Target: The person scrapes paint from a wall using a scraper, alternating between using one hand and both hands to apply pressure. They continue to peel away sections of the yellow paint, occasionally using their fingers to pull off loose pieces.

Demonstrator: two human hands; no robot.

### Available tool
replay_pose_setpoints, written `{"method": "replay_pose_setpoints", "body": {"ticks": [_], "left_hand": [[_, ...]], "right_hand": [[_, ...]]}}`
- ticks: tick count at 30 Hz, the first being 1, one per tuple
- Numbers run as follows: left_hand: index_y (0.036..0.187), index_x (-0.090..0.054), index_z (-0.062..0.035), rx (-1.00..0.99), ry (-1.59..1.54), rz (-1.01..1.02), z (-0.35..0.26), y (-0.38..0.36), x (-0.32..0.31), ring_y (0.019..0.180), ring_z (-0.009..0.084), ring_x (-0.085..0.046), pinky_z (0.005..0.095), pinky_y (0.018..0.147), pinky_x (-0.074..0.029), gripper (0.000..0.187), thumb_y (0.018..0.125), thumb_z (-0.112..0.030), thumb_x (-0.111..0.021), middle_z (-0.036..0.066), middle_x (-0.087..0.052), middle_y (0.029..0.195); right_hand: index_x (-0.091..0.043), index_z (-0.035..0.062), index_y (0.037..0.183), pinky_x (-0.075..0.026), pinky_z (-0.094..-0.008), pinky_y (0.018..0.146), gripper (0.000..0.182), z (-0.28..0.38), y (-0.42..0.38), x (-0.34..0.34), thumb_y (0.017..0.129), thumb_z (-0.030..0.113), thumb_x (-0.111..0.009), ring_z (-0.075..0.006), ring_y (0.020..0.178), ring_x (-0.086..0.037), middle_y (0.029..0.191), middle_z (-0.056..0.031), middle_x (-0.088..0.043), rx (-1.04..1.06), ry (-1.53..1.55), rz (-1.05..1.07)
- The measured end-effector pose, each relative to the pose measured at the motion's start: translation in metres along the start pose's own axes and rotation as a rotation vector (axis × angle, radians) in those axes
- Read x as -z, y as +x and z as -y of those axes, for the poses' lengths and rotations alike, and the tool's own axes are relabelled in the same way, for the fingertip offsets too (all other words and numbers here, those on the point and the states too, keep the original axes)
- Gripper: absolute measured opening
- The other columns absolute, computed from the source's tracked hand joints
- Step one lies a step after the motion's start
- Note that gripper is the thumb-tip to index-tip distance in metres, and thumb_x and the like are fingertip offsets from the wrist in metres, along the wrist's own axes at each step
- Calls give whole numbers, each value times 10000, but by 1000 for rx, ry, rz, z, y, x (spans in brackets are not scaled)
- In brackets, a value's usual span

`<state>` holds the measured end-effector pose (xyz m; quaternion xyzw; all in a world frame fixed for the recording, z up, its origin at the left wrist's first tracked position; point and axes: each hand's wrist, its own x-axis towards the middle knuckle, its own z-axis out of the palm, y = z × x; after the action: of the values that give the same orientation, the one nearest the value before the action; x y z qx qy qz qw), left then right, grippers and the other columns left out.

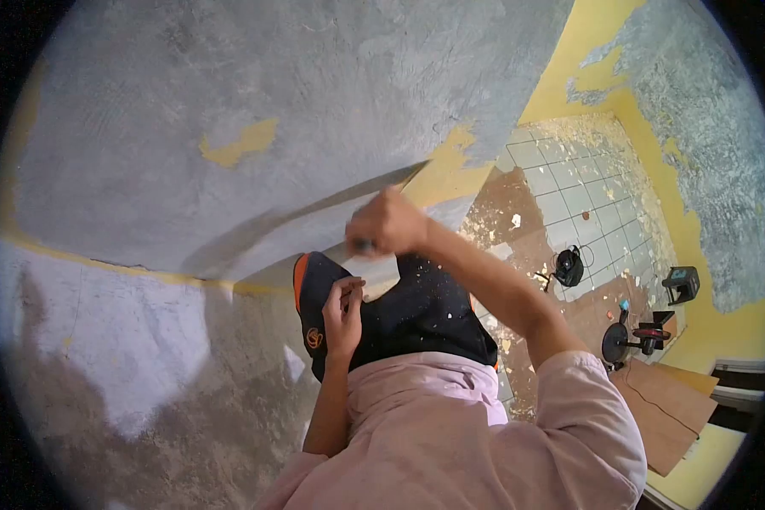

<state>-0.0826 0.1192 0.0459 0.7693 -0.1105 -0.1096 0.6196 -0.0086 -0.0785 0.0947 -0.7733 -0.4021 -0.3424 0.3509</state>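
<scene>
My right hand (388, 223) is a fist in front of the wall, a little blurred by motion. It grips a scraper (414, 175), whose thin dark blade edge shows beyond the knuckles at a yellow paint patch (450, 170). The dark end of its handle comes out below the fist. My left hand (342, 319) is held low before my black shorts (425, 310), thumb and fingers drawn together. Whatever those fingers hold, if anything, I cannot make out. Beside them is a pale area (374, 274) between the legs of the shorts. Small white flecks dot the cloth.
The grey wall (314, 93) keeps another yellow patch (240, 143). Paint chips litter the tiled floor (569, 183) at right. A black bag-like object (569, 267), a dark stool (681, 285), a black fan-like stand (637, 337) and a brown board (663, 408) are there too.
</scene>
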Motion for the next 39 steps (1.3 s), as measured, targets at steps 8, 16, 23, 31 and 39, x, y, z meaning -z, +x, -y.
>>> {"method": "replay_pose_setpoints", "body": {"ticks": [8,16,23,31,39], "left_hand": [[985,-570,12,47,86,50,14,4,-6,799,128,-572,247,706,-444,220,923,-191,-509,93,-617,891],[970,-544,10,-319,309,-100,17,2,-3,803,177,-591,281,710,-450,230,872,-195,-576,108,-597,833],[962,-554,42,-384,248,-140,23,1,7,648,122,-473,283,606,-402,245,915,-198,-535,105,-571,757],[992,-574,15,-148,0,-38,28,-2,7,772,93,-523,235,703,-421,211,930,-171,-496,51,-591,830],[1001,-587,-3,0,-33,20,15,3,11,873,120,-574,240,768,-434,226,934,-203,-505,65,-618,934]], "right_hand": [[-561,156,635,-378,-332,402,115,10,0,3,606,199,-664,-190,476,-525,549,0,-500,45,8,74],[-525,167,623,-370,-325,406,182,40,9,-5,628,271,-674,-179,469,-502,544,11,-457,158,26,44],[-546,124,649,-396,-346,402,196,48,21,-14,596,271,-664,-222,474,-533,543,-7,-504,192,80,89],[-566,169,603,-392,-322,400,107,35,5,-8,587,164,-672,-202,448,-515,520,3,-496,102,-33,165],[-508,82,509,-408,-256,457,148,45,-36,53,590,37,-624,-188,425,-510,484,-56,-511,-410,122,-467]]}}
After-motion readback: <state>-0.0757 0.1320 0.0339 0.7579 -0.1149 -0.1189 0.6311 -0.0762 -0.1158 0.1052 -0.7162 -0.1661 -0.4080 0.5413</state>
